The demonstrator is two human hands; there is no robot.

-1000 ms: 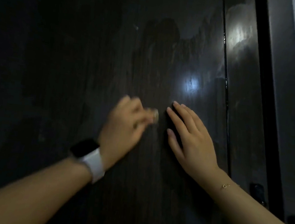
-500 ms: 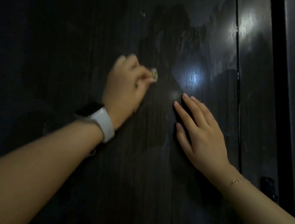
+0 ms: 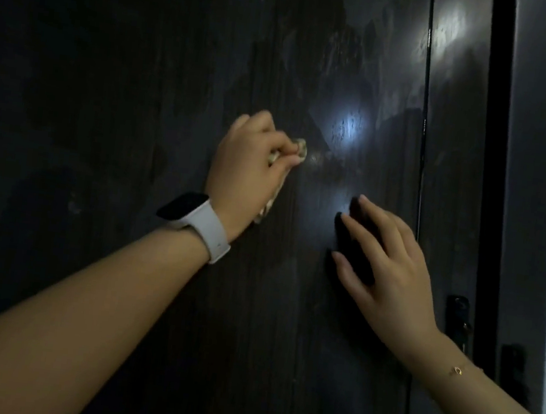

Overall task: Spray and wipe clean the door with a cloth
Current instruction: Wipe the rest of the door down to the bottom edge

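The dark door (image 3: 138, 123) in front of me is streaky and wet near the shine, so my left hand (image 3: 249, 166), its grip tight on the bunched cloth (image 3: 300, 148), should rub slow there, my right hand (image 3: 390, 271) flat, holding nothing.

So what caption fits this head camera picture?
Left hand rubs a bunched cloth on the dark door; right hand rests flat.

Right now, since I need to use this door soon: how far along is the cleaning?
Midway, apparently. Smeared wet streaks on the door suggest spraying is done. The left hand presses a bunched cloth against it; the right hand braces flat. The streaks remain to wipe.
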